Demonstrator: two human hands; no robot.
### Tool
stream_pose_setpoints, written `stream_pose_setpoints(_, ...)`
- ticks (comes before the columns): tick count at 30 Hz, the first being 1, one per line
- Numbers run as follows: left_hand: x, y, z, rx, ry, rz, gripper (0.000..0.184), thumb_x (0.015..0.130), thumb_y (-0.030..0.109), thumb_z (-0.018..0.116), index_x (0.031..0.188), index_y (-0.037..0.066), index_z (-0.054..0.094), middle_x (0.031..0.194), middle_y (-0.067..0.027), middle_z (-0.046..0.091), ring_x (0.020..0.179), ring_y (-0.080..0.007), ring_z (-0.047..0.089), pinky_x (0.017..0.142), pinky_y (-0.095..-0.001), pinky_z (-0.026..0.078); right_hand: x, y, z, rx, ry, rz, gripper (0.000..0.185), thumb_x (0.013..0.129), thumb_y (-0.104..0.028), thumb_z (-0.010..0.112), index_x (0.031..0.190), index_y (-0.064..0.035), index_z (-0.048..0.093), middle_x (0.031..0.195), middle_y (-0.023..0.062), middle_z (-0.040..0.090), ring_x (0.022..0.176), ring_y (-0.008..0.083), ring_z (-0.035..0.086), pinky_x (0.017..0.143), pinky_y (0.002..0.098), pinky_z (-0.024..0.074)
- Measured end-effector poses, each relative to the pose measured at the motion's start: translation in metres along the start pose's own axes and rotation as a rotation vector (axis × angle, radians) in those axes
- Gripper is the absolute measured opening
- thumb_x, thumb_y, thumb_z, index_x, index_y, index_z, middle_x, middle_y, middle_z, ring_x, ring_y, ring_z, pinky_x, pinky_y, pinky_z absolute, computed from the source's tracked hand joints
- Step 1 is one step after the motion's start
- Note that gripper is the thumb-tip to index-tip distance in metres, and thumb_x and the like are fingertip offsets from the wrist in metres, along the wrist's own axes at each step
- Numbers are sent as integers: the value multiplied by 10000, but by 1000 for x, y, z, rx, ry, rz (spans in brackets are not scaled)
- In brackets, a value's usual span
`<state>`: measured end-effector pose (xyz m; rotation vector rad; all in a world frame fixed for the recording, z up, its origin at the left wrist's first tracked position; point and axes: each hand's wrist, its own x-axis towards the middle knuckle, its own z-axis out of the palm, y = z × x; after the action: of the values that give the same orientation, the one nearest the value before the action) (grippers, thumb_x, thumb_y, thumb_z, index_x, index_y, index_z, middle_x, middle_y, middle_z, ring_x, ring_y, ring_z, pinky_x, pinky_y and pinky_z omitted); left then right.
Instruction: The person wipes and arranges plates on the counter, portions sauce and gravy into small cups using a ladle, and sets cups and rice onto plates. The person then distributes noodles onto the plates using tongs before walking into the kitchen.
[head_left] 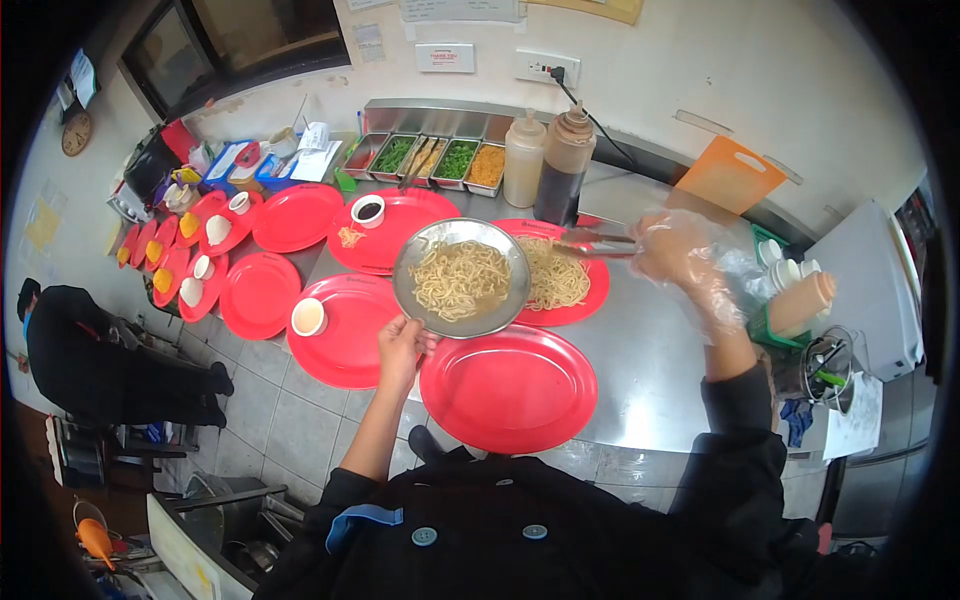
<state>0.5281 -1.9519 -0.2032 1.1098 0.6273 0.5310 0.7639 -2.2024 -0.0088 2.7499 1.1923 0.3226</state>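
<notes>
my left hand has its grip closed on the near rim of a round, shallow silver metal bowl, thumb over the edge. the bowl holds pale yellow noodles, and i have it above the red plates, overlapping several of them in my view.

my right hand, inside a loose clear plastic glove, has its grip closed round the handle end of a pair of metal tongs. the tongs' arms stand a little apart, with their tips at a second heap of noodles on a red oval plate just right of the bowl. i cannot tell whether the tips pinch any strands.

nearest me on the steel worktop is a glossy red oval plate. to its left, another red plate bears a small white cup; beyond that, a third carries a white cup of dark sauce and a small pile of pale shreds. two squeeze bottles, one pale and one dark, stand behind the noodles, beside metal trays of chopped toppings. a person in black is well off to the left.
</notes>
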Motion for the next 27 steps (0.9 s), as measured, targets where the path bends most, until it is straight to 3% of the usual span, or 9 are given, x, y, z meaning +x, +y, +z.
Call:
stream_pose_setpoints(2, -2, 3, -3, -1, 0, 14, 122, 854, 62, 481, 814, -14, 569, 663, -121, 618, 491, -117, 553, 432, -234, 465, -1, -3, 0, -35, -159, 95, 329, 584, -247, 696, 888, -126, 665, 847, 92, 636, 819, 278, 616, 694, 400, 484)
stream_pose_setpoints(8, -7, 3, -9, -14, 29, 36, 126, 850, 70, 483, 799, -12, 564, 663, -116, 618, 486, -121, 548, 433, -233, 459, -5, 14, 61, 135, 48, 9, 214, 665, -273, 614, 798, -115, 672, 799, 114, 653, 756, 319, 635, 683, 400, 501)
stream_pose_setpoints(10, -14, 7, -12, -41, 63, 55, 124, 847, 73, 486, 796, -9, 564, 663, -113, 618, 485, -122, 549, 434, -234, 458, -11, 2, 72, 61, -219, 97, 236, 672, -283, 606, 815, -109, 675, 862, 118, 651, 812, 307, 632, 714, 407, 498)
stream_pose_setpoints(12, -24, 17, -13, -115, 56, 47, 116, 841, 77, 496, 788, -2, 563, 667, -112, 619, 482, -125, 552, 432, -237, 455, -13, 5, 85, 90, -255, 43, 319, 682, -316, 622, 899, -85, 656, 918, 143, 638, 870, 315, 616, 741, 411, 486)
stream_pose_setpoints(15, -48, 38, -16, -172, 154, 34, 110, 837, 85, 511, 782, 4, 563, 666, -113, 620, 483, -127, 558, 426, -239, 452, -26, 15, 103, 433, 87, 80, 561, 736, -457, 634, 1119, -51, 573, 945, 197, 618, 933, 341, 587, 788, 424, 452)
stream_pose_setpoints(16, -57, 49, -24, -185, 178, 38, 108, 837, 90, 518, 781, 9, 562, 665, -112, 620, 486, -128, 562, 423, -239, 450, -28, -4, 71, 664, -39, 152, 609, 768, -487, 607, 1170, -33, 543, 1010, 228, 599, 983, 361, 564, 840, 435, 430)
stream_pose_setpoints(17, -64, 60, -35, -198, 193, 39, 107, 837, 95, 524, 779, 13, 560, 665, -110, 621, 490, -128, 565, 421, -238, 449, -24, -2, 105, 424, 101, 135, 626, 792, -493, 581, 1203, -26, 515, 1047, 237, 581, 994, 386, 545, 852, 445, 414)
stream_pose_setpoints(25, -128, 131, -159, -226, 379, 186, 111, 829, 105, 532, 777, 10, 554, 663, -118, 623, 492, -127, 567, 428, -227, 462, -40, -146, 41, 979, -49, 152, 414, 840, -310, 588, 1111, 1, 559, 918, 149, 611, 864, 233, 584, 746, 349, 456)
stream_pose_setpoints(27, -144, 144, -196, -226, 437, 204, 115, 825, 103, 531, 780, -1, 553, 665, -123, 626, 483, -126, 562, 426, -227, 459, -44, -204, 21, 1232, 95, 59, 381, 838, -126, 597, 1198, -24, 524, 828, 80, 560, 702, 131, 530, 618, 284, 452)
